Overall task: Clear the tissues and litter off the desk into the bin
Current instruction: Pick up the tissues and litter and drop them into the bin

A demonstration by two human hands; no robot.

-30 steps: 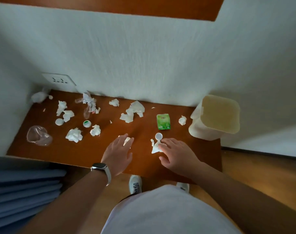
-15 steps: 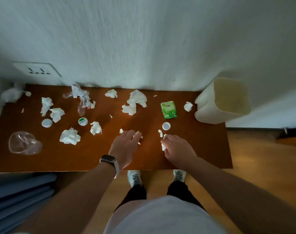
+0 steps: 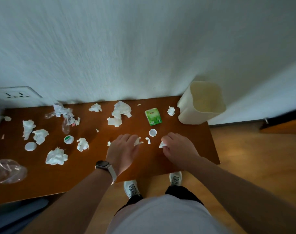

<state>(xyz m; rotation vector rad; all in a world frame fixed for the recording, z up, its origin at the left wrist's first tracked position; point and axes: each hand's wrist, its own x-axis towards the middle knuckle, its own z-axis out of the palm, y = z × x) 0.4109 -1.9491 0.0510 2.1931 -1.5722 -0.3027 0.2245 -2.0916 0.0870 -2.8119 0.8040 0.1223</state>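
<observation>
- Right hand: I see its fingers pinched together on a small tissue scrap, which pokes out leftward from the fingertips just above the desk.
- Left hand: it lies palm down, fingers curled onto a second crumpled tissue whose white edge sticks out to the right; a watch sits on that wrist.
- Between both hands I make out a tiny torn piece, and just beyond it a white bottle cap, open side up.
- Farther back lies a green tissue packet, flat, its long axis running toward the wall and tilted slightly left.
- Past the right hand, at the desk's far right corner, stands the cream bin, upright against the wall; I see nothing inside it.
- Left of my left hand the desk is strewn with crumpled tissues, another white cap, a green-printed lid and a crushed clear cup near the front left edge.
</observation>
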